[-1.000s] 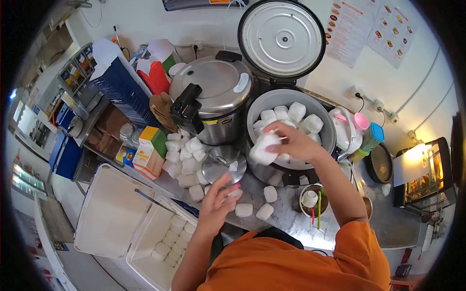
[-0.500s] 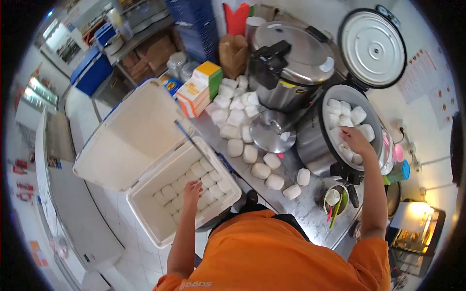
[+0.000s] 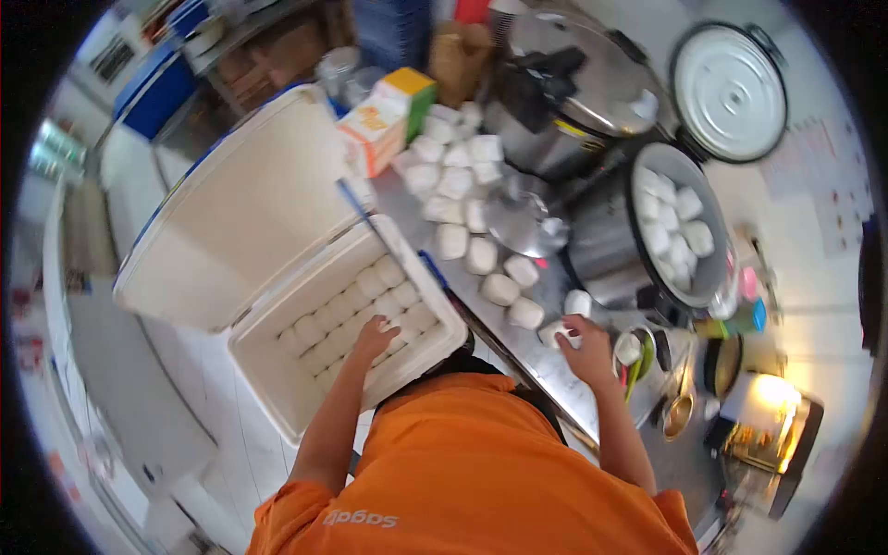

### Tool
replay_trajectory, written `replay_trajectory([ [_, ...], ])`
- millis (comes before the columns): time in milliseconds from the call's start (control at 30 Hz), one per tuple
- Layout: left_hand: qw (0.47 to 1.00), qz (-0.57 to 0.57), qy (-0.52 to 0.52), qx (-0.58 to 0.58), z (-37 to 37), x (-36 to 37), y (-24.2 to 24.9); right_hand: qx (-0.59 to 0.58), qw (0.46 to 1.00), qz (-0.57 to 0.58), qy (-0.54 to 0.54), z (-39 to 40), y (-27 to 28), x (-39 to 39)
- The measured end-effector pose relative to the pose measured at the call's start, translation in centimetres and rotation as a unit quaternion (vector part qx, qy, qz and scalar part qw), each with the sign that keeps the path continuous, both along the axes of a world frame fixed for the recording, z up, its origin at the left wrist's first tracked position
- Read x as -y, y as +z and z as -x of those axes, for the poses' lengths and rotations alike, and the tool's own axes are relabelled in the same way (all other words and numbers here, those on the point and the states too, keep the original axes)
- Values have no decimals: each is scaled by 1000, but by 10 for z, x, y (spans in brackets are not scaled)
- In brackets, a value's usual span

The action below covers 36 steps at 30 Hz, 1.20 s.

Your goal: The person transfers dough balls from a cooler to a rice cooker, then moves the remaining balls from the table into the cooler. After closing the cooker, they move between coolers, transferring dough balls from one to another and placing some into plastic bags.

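At the far left a white cooler (image 3: 277, 370) stands open on the floor, its lid (image 3: 240, 213) tipped back against the counter edge. Rows of white wrapped parcels (image 3: 342, 310) lie packed along its bottom. The left hand (image 3: 375, 338) reaches down into the cooler and rests on those parcels near the right wall; whether its fingers are closed round one cannot be told.

Further right, the metal counter (image 3: 555, 370) carries a loose heap of the same white parcels (image 3: 462, 199), running from beside an orange and green carton (image 3: 384, 120) down to the near edge. A round metal lid (image 3: 523, 222) lies among them. The right hand (image 3: 587, 347) is on the counter near the front edge, fingers curled on one single parcel (image 3: 558, 335), grasping it.

Behind stand a closed silver cooker (image 3: 573, 92) and, to its right, an open pot (image 3: 680, 231) filled with more white parcels, its round lid (image 3: 731, 92) swung upright. A small cup (image 3: 634, 351) with utensils sits just right of the right hand.
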<state>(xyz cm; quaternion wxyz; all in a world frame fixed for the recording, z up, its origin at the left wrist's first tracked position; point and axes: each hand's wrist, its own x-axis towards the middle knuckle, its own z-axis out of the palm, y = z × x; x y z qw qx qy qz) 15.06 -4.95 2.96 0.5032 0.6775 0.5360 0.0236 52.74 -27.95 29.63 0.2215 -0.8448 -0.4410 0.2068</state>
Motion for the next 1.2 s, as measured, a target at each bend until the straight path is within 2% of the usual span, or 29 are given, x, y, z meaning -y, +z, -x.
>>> replay_trajectory([
  [67, 999, 15, 28, 30, -9, 3, 49, -14, 997, 29, -73, -3, -42, 36],
  [133, 998, 37, 21, 47, -17, 9, 94, -44, 983, 119, -132, -6, -74, 62],
  [200, 997, 56, 18, 57, -22, 21, 117, -4, 987, 92, -133, -1, -102, 69],
  [233, 996, 54, -34, 65, -24, 31, 124, 39, 989, 73, -119, 0, -112, 71],
  [267, 993, 51, -84, 71, -29, 37, 132, 15, 984, 114, -135, 5, -107, 62],
  [300, 993, 44, -91, 68, -38, 41, 146, 11, 984, 108, -141, 5, -110, 53],
  [367, 963, -124, -236, 37, -53, 55, 169, -24, 974, 162, -157, 2, -118, 37],
  [467, 959, -194, -199, -48, -63, 65, 163, 15, 971, 196, -139, -8, -150, 24],
  [567, 960, -213, -173, -60, -63, 60, 163, -23, 959, 253, -125, -11, -126, 14],
  [633, 952, -247, -174, -52, -59, 60, 154, 0, 975, 205, -90, -17, -153, 32],
  [667, 954, -240, -166, -63, -63, 61, 161, -39, 973, 209, -93, -20, -137, 34],
  [700, 957, -233, -158, -75, -64, 63, 167, -5, 987, 144, -66, -22, -149, 45],
  [733, 950, -257, -154, -91, -60, 66, 160, -78, 984, 161, -28, -31, -138, 48],
  [800, 940, -285, -157, -106, -81, 71, 170, -320, 946, 47, 4, -45, -74, 55],
  [867, 851, -493, -159, -89, -117, 98, 216, -520, 853, -41, 11, -54, 7, 61],
  [900, 848, -496, -165, -85, -138, 99, 209, -515, 848, -121, 28, -61, 42, 67],
  [933, 896, -376, -236, 3, -159, 100, 193, -506, 839, -197, 45, -71, 75, 74],
  [967, 919, -242, -299, 88, -184, 105, 190, -424, 874, -232, 45, -88, 106, 79],
  [1000, 896, -275, -339, 79, -213, 112, 185, -206, 931, -293, 66, -110, 125, 81],
  [1033, 870, -309, -378, 72, -246, 116, 186, -54, 953, -296, 27, -129, 143, 79],
  [1100, 791, -399, -462, 43, -288, 116, 152, 82, 960, -246, -107, -164, 161, 62],
  [1133, 788, -402, -463, 44, -301, 112, 139, 117, 963, -200, -135, -182, 158, 52],
  [1200, 717, -384, -581, -20, -317, 104, 120, 143, 984, -72, -75, -229, 110, 29],
])
